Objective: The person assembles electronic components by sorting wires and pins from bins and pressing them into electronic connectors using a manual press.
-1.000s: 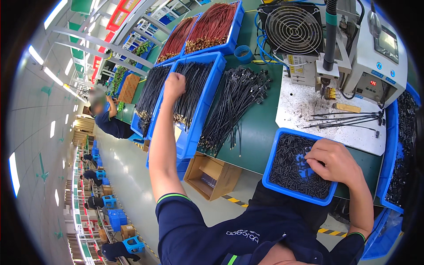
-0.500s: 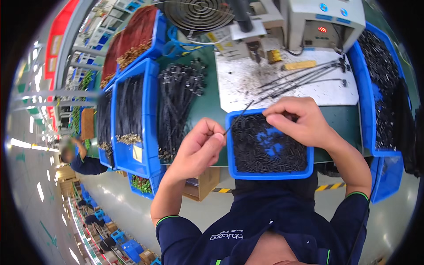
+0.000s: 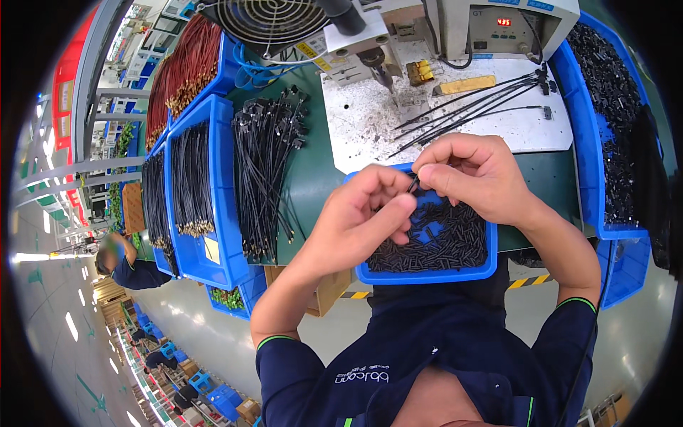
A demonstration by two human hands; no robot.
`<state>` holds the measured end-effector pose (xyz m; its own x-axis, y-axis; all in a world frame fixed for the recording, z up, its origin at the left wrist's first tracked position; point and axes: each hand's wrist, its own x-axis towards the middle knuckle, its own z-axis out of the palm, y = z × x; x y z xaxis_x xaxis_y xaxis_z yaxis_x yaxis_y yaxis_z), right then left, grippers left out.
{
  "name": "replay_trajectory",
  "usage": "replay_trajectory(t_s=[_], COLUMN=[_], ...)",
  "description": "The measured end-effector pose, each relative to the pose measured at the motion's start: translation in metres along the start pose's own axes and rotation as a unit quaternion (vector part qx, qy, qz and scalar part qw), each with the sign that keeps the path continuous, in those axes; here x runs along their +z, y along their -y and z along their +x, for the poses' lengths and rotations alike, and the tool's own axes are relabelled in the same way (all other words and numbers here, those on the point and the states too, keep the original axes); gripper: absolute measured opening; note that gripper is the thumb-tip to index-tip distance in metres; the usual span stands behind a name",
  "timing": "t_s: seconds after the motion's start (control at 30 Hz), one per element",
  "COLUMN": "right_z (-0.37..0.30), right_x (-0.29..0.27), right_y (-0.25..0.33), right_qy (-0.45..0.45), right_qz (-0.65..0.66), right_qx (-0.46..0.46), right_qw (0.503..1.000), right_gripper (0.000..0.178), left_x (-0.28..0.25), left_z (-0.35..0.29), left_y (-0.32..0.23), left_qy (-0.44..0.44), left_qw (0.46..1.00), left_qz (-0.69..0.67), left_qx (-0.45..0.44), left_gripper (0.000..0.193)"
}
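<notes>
Thin black wire [image 3: 413,183] sits pinched between my left hand [image 3: 363,213] and right hand [image 3: 473,174], seemingly taking a small sleeve, over the blue plastic tray of short black tubes [image 3: 427,274]. Few finished wires [image 3: 469,99] lie on the table; a large loose bundle [image 3: 267,164] waits.

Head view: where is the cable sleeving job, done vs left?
Done, apparently: several black cables lie on the white work plate. In hand: left hand and right hand pinch a thin black piece over the blue tray of small tubes. Left: a large loose bundle on the green bench.
</notes>
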<state>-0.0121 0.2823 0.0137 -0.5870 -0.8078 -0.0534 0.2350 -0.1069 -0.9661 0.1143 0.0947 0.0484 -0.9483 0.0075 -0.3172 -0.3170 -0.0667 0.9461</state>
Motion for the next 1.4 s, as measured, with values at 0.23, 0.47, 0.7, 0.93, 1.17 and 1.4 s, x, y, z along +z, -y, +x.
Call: replay_trajectory(t_s=[0.23,0.47,0.7,0.93,1.17,1.4], right_z=[0.004,0.004,0.005,0.008,0.006,0.005], right_x=[0.000,0.003,0.001,-0.001,-0.002,-0.002], right_y=[-0.001,-0.005,-0.007,-0.002,-0.002,-0.004], right_qy=[-0.019,-0.024,-0.026,-0.101,-0.072,-0.049], right_qz=[-0.013,0.005,-0.019,-0.024,0.027,0.024], right_qx=[0.012,-0.006,-0.021,-0.099,-0.081,-0.048], right_qw=[1.000,1.000,0.999,0.990,0.994,0.997], right_gripper=[0.014,0.016,0.016,0.020,0.022,0.023], left_x=[-0.007,-0.005,-0.003,-0.007,-0.004,-0.001], left_z=[0.016,0.017,0.016,0.014,0.015,0.015], left_y=[0.006,0.014,0.011,0.007,0.008,0.009], left_qy=[-0.035,-0.036,-0.052,-0.055,-0.057,-0.081], left_qw=[0.998,0.994,0.991,0.993,0.993,0.994], left_qz=[-0.039,-0.095,-0.111,-0.101,-0.098,-0.048], left_qx=[0.037,0.044,0.051,0.037,0.037,0.054], left_gripper=[0.012,0.011,0.013,0.014,0.015,0.014])
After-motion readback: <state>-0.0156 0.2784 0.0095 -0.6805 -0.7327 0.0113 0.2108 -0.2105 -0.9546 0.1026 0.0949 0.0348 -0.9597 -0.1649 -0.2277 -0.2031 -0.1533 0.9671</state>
